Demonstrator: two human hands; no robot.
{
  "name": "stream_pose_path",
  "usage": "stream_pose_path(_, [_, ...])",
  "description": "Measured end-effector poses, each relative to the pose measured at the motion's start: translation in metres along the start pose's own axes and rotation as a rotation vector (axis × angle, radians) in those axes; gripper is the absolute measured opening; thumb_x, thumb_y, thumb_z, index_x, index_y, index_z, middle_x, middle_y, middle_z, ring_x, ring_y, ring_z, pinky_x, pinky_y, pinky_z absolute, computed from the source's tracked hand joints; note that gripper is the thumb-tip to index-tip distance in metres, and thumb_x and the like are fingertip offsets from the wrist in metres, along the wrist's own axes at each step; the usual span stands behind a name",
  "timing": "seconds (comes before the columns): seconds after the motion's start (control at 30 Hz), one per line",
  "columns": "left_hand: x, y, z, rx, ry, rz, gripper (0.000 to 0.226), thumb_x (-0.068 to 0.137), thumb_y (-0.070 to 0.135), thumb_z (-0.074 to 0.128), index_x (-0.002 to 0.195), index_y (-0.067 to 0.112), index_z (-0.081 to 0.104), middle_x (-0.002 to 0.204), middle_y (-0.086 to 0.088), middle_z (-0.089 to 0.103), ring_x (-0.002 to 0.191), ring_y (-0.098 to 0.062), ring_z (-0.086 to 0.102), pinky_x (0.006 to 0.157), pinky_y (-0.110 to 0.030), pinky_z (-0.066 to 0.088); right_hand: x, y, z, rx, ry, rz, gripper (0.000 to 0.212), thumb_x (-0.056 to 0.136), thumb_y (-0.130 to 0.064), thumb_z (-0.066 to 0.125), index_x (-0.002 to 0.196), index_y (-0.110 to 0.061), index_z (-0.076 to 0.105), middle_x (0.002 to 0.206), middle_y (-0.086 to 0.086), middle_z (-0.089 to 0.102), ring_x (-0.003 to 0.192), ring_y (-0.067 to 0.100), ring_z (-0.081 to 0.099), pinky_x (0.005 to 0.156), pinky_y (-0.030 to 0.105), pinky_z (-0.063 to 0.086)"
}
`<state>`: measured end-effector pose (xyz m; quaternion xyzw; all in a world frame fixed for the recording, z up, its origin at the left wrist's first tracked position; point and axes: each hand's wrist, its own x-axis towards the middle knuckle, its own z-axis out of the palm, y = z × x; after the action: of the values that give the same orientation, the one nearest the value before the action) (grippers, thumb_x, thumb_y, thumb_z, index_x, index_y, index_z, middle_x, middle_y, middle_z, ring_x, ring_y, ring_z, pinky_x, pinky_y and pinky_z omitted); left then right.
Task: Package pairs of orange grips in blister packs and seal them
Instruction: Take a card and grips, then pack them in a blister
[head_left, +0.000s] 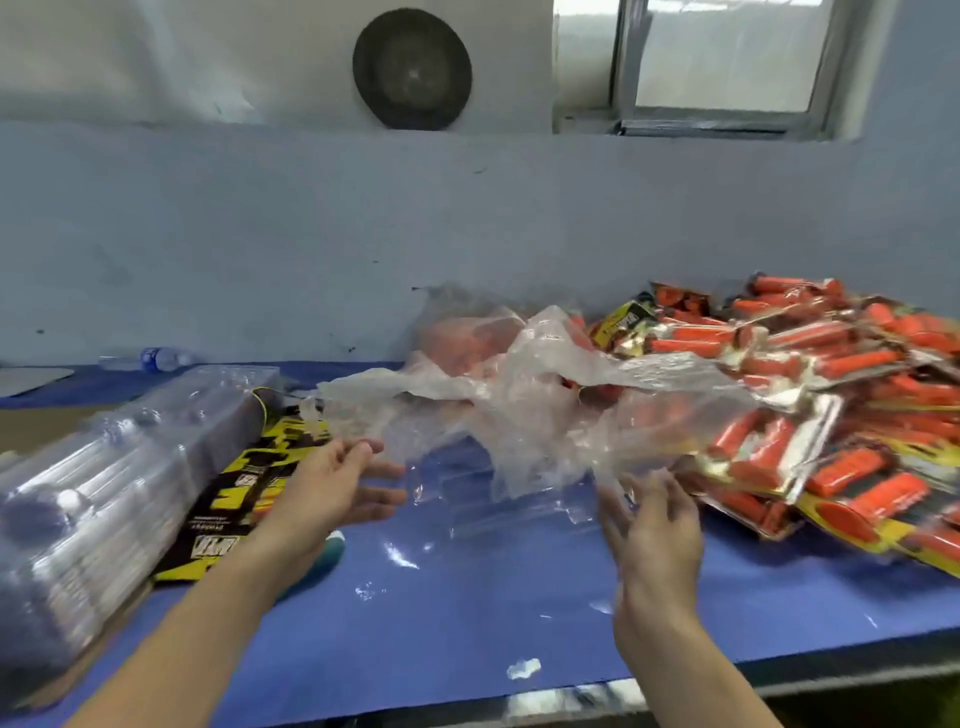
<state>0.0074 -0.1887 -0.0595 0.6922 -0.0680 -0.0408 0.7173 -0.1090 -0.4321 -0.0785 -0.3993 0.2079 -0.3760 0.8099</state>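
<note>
Only the head view here, and it's pretty motion-blurred. Both arms reach out over the blue mat (467, 613). The left hand (337, 483) is palm-in with its fingers spread and loose, gripping nothing, right at the edge of a crumpled clear bag (519, 384). The right hand (654, 530) is the same, fingers splayed and fairly straight. The bag's lower edge hangs just over its fingertips, but I honestly can't tell whether they touch it.

A few loose orange grips (457, 345) show through the bag at the back, near the wall. Between the hands, a clear shell (498, 512) lies flat on the mat, partly under the bag.

To the right there's a big heap of finished packs (831, 395), orange grips on yellow and black card, sloping up toward the wall. On the left a long stack (104, 493) of clear shells lies on its side, with yellow and black cards (244, 483) just beside it, under the left forearm. A water bottle (158, 358) lies on its side by the wall behind the stack.
</note>
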Motion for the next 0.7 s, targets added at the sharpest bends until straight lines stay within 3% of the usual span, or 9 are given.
stream_pose_path(0.07, [0.002, -0.014, 0.013, 0.078, 0.039, -0.066, 0.022, 0.107, 0.018, 0.039, 0.114, 0.005, 0.055, 0.088, -0.016, 0.074, 0.057, -0.026, 0.070, 0.047, -0.029, 0.055, -0.001, 0.013, -0.017, -0.157, 0.037, 0.073, 0.049, 0.098, -0.027, 0.052, 0.143, -0.016, 0.037, 0.094, -0.001, 0.059, 0.102, 0.028, 0.063, 0.079, 0.033, 0.053])
stream_pose_path(0.1, [0.004, -0.023, 0.015, 0.105, 0.043, -0.111, 0.022, 0.107, 0.017, 0.038, 0.114, 0.003, 0.055, 0.087, -0.016, 0.073, 0.053, -0.024, 0.068, 0.045, -0.028, 0.053, -0.002, 0.018, -0.026, -0.262, 0.079, 0.089, 0.056, 0.096, -0.026, 0.053, 0.146, -0.012, 0.032, 0.097, 0.003, 0.059, 0.087, 0.024, 0.062, 0.077, 0.036, 0.047])
stream_pose_path(0.13, [0.005, -0.033, 0.016, 0.127, 0.042, -0.149, 0.022, 0.107, 0.015, 0.039, 0.115, 0.002, 0.054, 0.087, -0.017, 0.071, 0.049, -0.022, 0.066, 0.043, -0.026, 0.052, -0.005, 0.021, -0.035, -0.353, 0.126, 0.093, 0.057, 0.094, -0.026, 0.054, 0.145, -0.009, 0.033, 0.110, 0.010, 0.061, 0.088, 0.018, 0.051, 0.080, 0.040, 0.044])
stream_pose_path(0.2, [0.008, -0.049, 0.017, 0.153, 0.052, -0.197, 0.021, 0.106, 0.013, 0.039, 0.116, 0.000, 0.052, 0.084, -0.017, 0.068, 0.042, -0.020, 0.063, 0.039, -0.023, 0.050, -0.013, 0.021, -0.047, -0.425, 0.211, 0.120, 0.052, 0.092, -0.024, 0.055, 0.140, -0.009, 0.040, 0.133, 0.015, 0.055, 0.112, 0.031, 0.054, 0.090, 0.044, 0.041])
stream_pose_path(0.33, [0.015, -0.068, 0.012, 0.182, 0.078, -0.272, 0.018, 0.105, 0.011, 0.043, 0.113, -0.002, 0.052, 0.083, -0.018, 0.067, 0.044, -0.020, 0.064, 0.039, -0.022, 0.050, -0.022, 0.009, -0.051, -0.496, 0.249, 0.123, 0.066, 0.097, -0.023, 0.051, 0.155, -0.016, 0.020, 0.157, 0.009, 0.028, 0.137, 0.027, 0.035, 0.098, 0.040, 0.032])
stream_pose_path(0.43, [0.018, -0.073, 0.007, 0.221, 0.085, -0.293, 0.016, 0.105, 0.011, 0.043, 0.108, -0.001, 0.052, 0.085, -0.019, 0.067, 0.050, -0.023, 0.064, 0.041, -0.024, 0.052, -0.029, 0.006, -0.037, -0.539, 0.037, -0.099, 0.057, 0.099, -0.023, 0.048, 0.148, -0.041, 0.026, 0.155, -0.007, 0.030, 0.125, 0.006, 0.039, 0.094, 0.030, 0.033])
stream_pose_path(0.53, [0.020, -0.073, 0.006, 0.266, 0.093, -0.291, 0.013, 0.105, 0.013, 0.042, 0.105, 0.003, 0.050, 0.088, -0.020, 0.061, 0.054, -0.026, 0.060, 0.041, -0.025, 0.051, -0.019, 0.009, -0.015, -0.716, -0.314, -0.310, 0.049, 0.098, -0.023, 0.047, 0.137, -0.050, 0.035, 0.138, -0.025, 0.039, 0.104, -0.019, 0.044, 0.077, 0.007, 0.039])
stream_pose_path(0.6, [0.023, -0.075, 0.004, 0.275, 0.115, -0.287, 0.008, 0.103, 0.009, 0.041, 0.106, 0.007, 0.048, 0.090, -0.020, 0.054, 0.053, -0.025, 0.055, 0.041, -0.024, 0.045, -0.004, 0.014, 0.001, -0.916, -0.499, -0.474, 0.048, 0.097, -0.020, 0.048, 0.136, -0.045, 0.038, 0.131, -0.026, 0.040, 0.111, -0.013, 0.043, 0.084, 0.009, 0.037])
stream_pose_path(0.7, [0.029, -0.078, -0.004, 0.345, 0.130, -0.253, 0.021, 0.102, 0.004, 0.039, 0.121, 0.011, 0.040, 0.092, -0.020, 0.054, 0.056, -0.026, 0.053, 0.049, -0.031, 0.044, 0.021, 0.034, 0.018, -1.244, -0.634, -0.702, 0.045, 0.097, -0.019, 0.048, 0.141, -0.028, 0.042, 0.131, -0.011, 0.049, 0.121, 0.013, 0.042, 0.095, 0.020, 0.029])
